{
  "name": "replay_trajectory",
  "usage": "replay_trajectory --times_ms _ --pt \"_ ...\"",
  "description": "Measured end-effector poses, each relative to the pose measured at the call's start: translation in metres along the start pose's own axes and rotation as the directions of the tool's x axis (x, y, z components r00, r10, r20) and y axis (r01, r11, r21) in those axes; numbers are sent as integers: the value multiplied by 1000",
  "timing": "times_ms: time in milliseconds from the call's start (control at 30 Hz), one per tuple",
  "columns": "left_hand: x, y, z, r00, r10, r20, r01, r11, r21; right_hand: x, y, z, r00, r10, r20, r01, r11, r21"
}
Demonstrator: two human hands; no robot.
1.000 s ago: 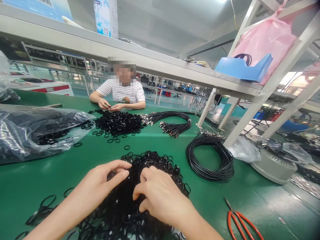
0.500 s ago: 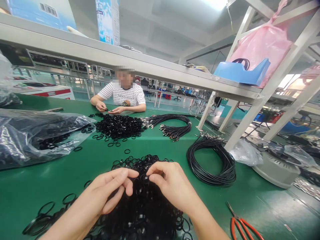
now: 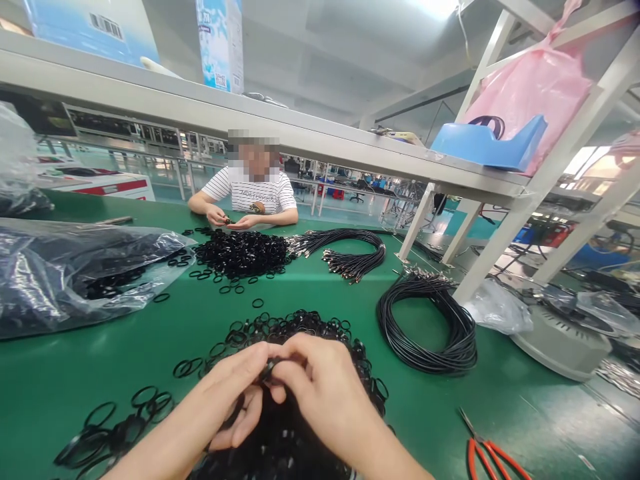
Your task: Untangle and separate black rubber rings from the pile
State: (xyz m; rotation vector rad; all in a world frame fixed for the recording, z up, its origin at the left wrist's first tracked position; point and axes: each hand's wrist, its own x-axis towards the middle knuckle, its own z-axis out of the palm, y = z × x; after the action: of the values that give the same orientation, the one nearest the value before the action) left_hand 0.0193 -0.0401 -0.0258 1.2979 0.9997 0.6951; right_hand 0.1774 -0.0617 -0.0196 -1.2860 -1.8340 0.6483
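Observation:
Both hands meet above a large pile of thin black rings (image 3: 285,427) on the green tabletop. A black ring (image 3: 269,369) shows between the fingertips, partly covered by them. My right hand (image 3: 323,383) pinches this ring between thumb and index finger. My left hand (image 3: 233,387) closes on the ring's other side, its lower fingers curled inward. Looser rings (image 3: 100,433) lie to the left of my left forearm.
Across the table (image 3: 210,347), a person handles rings behind a second ring pile (image 3: 243,253). A clear plastic bag (image 3: 75,280) lies left. Right are coiled black cables (image 3: 425,323), orange-handled pliers (image 3: 490,453) and a grey round device (image 3: 560,343). A shelf (image 3: 320,137) crosses above.
My hands were apart over the pile. They have now come together around a black ring, my right hand moving left to my left hand. The view has shifted slightly.

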Motion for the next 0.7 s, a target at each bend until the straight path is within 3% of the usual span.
replay_trajectory --times_ms 100,300,500,700 --pt "4 0 -2 1000 28 -8 -27 997 73 3 2 -9 994 97 -43 -93 992 81" --pt "9 -6 -4 996 52 -71 -45 995 89 4 3 -10 995 95 -37 -86 979 187" --pt "9 -4 -16 973 66 -223 -71 997 -16 8 7 -12 986 147 -83 -125 967 221" --pt "9 -4 -12 991 99 -95 -102 995 -23 9 7 4 984 176 31 -167 844 510"
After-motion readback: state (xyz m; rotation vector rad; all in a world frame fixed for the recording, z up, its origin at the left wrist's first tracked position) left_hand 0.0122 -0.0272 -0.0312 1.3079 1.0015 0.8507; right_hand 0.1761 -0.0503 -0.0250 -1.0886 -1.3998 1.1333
